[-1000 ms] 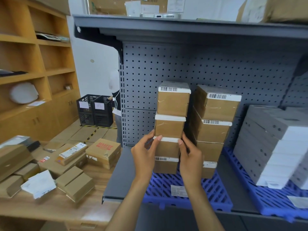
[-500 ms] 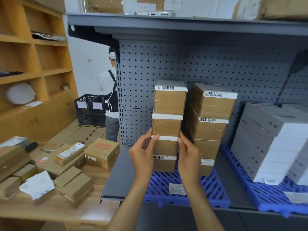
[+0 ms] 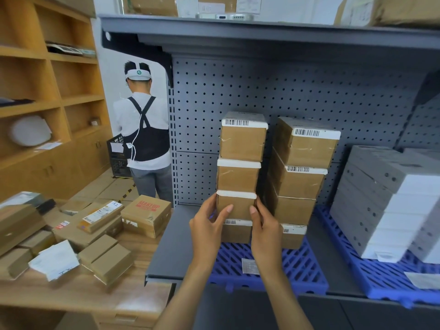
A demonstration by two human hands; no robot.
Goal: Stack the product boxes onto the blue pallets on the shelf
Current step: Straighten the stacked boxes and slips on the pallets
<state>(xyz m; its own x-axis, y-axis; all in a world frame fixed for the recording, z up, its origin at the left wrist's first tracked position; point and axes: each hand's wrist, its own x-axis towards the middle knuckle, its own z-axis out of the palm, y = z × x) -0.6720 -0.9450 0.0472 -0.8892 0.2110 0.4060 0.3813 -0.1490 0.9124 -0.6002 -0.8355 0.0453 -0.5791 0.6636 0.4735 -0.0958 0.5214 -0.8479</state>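
Bottom centre: the left hand [image 3: 206,231] and right hand [image 3: 267,232] are raised from the lower edge and clamped on either side of the third box down [image 3: 235,207] in the left stack [image 3: 240,160]. Thumbs are laid on its front face and fingers are wrapped round its sides. The hold is unchanged from half a second ago, but the left thumb is now set slightly lower on the face.

The four-box stack is stood at the rear left of the blue pallet [image 3: 300,265] on the grey shelf [image 3: 171,246]. Just to its right a second brown stack [image 3: 301,179] is seen, turned slightly. At the right of the frame, grey-white boxes [image 3: 385,203] are piled on a second pallet [image 3: 381,278].

Lower left: a wooden table [image 3: 71,295] is strewn with cartons, a MAKEUP box [image 3: 146,214] among them.

Behind: pegboard [image 3: 262,91]. Upper left: a person [image 3: 142,129] is seen from the back, head now fully shown, where earlier it was cut off by the shelf bracket.
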